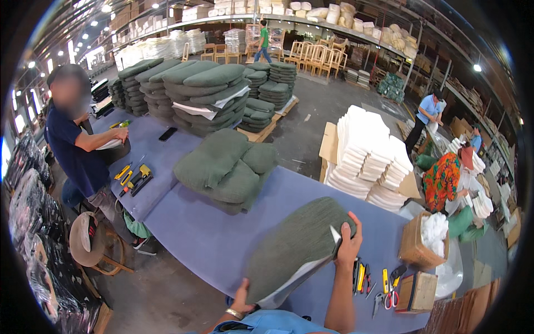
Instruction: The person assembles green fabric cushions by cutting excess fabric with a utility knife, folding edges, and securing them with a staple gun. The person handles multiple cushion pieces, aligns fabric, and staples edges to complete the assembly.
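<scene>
A dark green cushion (pixel 295 245) with a white lining showing at its open edge lies tilted on the blue-grey worktable (pixel 211 234). My left hand (pixel 241 298) grips its near lower corner. My right hand (pixel 349 240) holds its far right edge, fingers curled over the fabric. Right of my right hand, several hand tools (pixel 378 281) with yellow and red handles, scissors among them, lie on the table.
A pile of green cushions (pixel 225 167) lies mid-table, taller stacks (pixel 189 92) behind. White foam stacks (pixel 367 156) stand right, with a cardboard box of white stuffing (pixel 428 236). A person in dark blue (pixel 78 147) works at left; others work at right. A stool (pixel 92 239) stands lower left.
</scene>
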Tool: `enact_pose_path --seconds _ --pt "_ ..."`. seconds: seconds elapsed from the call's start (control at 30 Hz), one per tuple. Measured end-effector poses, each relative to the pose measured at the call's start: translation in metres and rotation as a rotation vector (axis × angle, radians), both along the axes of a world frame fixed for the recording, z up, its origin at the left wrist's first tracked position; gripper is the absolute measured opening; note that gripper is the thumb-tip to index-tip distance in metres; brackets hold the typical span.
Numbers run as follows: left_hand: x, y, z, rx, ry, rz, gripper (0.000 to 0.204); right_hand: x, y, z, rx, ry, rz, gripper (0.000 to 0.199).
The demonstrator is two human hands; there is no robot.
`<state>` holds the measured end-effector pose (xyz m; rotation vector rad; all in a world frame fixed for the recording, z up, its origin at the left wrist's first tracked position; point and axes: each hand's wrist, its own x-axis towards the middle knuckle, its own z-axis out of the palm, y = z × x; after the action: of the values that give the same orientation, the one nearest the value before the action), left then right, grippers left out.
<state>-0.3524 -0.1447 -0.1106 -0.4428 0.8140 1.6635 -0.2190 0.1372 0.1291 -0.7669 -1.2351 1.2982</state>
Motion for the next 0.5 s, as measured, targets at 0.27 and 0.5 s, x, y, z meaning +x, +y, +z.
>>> enact_pose_path --seconds 0.27,0.5 --pt "-0.126 -0.005 0.286 0.057 1.116 0.642 0.065 0.005 -0.011 -0.138 -0.565 0.245 0.451 0.054" --pt "-0.085 0.086 0.315 -0.283 1.995 0.125 0.064 -0.054 -0.014 -0.072 0.047 -0.343 0.362 0.049"
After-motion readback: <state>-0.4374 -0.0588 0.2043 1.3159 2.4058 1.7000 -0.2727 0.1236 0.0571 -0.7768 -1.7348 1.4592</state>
